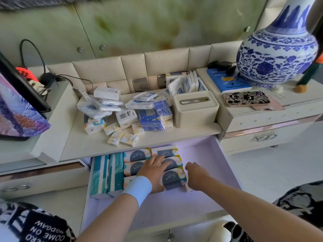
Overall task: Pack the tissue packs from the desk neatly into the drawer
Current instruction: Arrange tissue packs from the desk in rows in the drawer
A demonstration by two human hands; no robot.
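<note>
while the drawer [221, 165] stands pulled out under the desk [82, 147], both hands reach into it; the left hand [153, 169], with a pale blue wristband [138, 188] at the wrist, lies flat and open, palm down, its fingers nearly straight on top of the arch-printed packs [172, 179]; those packs sit in two rows, touching one another, in the middle of the drawer; the right hand [196, 173] is at the right edge of the nearest pack in the right-hand row, fingers bent downward; whether it grips that pack or only touches its side cannot be told; two teal packs [104, 173] stand side by side against the left wall of the drawer, touching the arch-printed rows; the right part of the drawer floor shows bare lilac; up on the desk a pile of small packs [122, 110] lies loose and jumbled, some white, some blue, some cream; more packs stand upright behind a beige tissue box [195, 110], just right of the pile; on the raised side unit to the right are a blue book [227, 82], a patterned phone [246, 98] and a blue-and-white vase [277, 55].
</note>
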